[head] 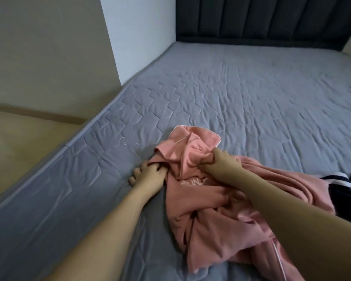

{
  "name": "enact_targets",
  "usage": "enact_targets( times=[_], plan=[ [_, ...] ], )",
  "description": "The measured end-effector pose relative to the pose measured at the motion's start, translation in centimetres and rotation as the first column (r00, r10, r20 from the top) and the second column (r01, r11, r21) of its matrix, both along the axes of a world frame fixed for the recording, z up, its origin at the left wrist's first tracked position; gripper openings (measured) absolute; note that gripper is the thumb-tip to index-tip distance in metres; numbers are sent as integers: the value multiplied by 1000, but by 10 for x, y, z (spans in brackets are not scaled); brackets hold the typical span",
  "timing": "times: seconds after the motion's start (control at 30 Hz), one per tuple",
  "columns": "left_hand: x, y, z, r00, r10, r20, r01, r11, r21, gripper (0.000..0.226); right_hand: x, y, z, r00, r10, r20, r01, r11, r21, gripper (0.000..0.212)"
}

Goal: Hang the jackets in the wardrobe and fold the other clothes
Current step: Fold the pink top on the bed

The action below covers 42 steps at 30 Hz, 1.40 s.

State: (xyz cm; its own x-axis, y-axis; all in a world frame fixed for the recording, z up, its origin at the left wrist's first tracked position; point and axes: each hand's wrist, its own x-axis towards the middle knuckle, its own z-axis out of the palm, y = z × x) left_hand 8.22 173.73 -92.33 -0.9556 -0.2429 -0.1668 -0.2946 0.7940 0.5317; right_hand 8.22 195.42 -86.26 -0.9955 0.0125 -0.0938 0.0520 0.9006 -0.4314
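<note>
A crumpled pink garment with pale lettering on it lies on the grey quilted mattress, near its front. My left hand grips a bunch of the pink fabric at its left edge, low against the mattress. My right hand clutches another bunch near the garment's top, just below a flat pink flap. A white zip or cord runs down the garment's lower right. Both forearms stretch out from the bottom of the view.
A dark garment with white stripes lies at the right edge beside the pink one. A dark padded headboard stands at the far end. A white wall meets the mattress on the left; beige floor lies beyond the bed's left edge.
</note>
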Motion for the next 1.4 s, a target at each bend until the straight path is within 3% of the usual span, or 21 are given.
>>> enact_targets(
  times=[0.1,0.17,0.3,0.37,0.43,0.47,0.53,0.6,0.63,0.73,0.77,0.83,0.87,0.93,0.97,1.0,1.03,1.1,1.2,1.33,1.4],
  plan=[
    [17,-12,27,982,41,-183,68,832,550,44,10,6,30,999,25,37,-7,912,-411,16],
    [39,-14,52,941,149,-305,83,770,633,20,27,15,57,999,9,33,13,789,-614,12],
    [80,-14,122,774,393,-497,86,711,697,20,61,25,117,994,106,-38,-110,824,-556,17],
    [91,-16,166,720,504,-477,132,576,807,13,75,24,144,984,115,-133,-170,808,-564,14],
    [97,-23,210,739,520,-429,200,438,877,8,91,21,169,972,77,-223,-197,782,-591,22],
    [99,-27,230,753,470,-460,248,444,861,10,98,22,181,967,43,-251,-195,759,-622,30],
    [104,-33,261,777,261,-573,299,648,701,12,110,26,204,968,-1,-253,-176,712,-680,44],
    [106,-37,282,760,135,-636,208,876,435,14,120,33,227,975,31,-220,-167,751,-639,52],
    [104,-41,290,720,164,-675,119,928,352,15,125,36,238,976,50,-211,-167,794,-585,45],
    [109,-54,314,636,272,-722,-97,957,275,21,140,36,274,962,79,-262,-172,919,-355,19],
    [112,-56,318,670,218,-710,-187,975,123,22,143,33,285,945,68,-321,-167,942,-293,13],
    [123,-48,315,734,55,-677,-276,935,-223,30,146,26,301,908,23,-418,-177,926,-334,9],
    [127,-37,306,706,-46,-706,-224,932,-284,36,147,24,308,907,-25,-421,-189,868,-459,11],
    [142,-6,279,685,-214,-696,143,977,-160,45,147,22,315,923,-137,-359,-170,693,-700,10],
    [151,10,262,752,-275,-599,370,928,38,51,148,23,316,931,-172,-321,-142,638,-757,8],
    [155,24,244,831,-358,-425,464,868,177,65,149,24,314,937,-194,-291,-110,626,-772,9],
    [156,36,226,857,-445,-262,498,845,193,86,149,24,311,941,-209,-268,-76,638,-766,13],
    [152,51,191,867,-480,-134,495,860,122,99,151,26,301,935,-243,-259,-27,678,-735,21],
    [133,65,169,915,-276,-295,370,864,340,24,153,44,294,893,-365,-263,56,670,-740,20],
    [110,56,207,889,12,-458,233,849,474,24,158,99,289,756,-595,-273,199,606,-770,11],
    [107,51,244,843,102,-528,202,850,487,26,158,120,278,722,-584,-371,373,781,-501,34]
  ],
)
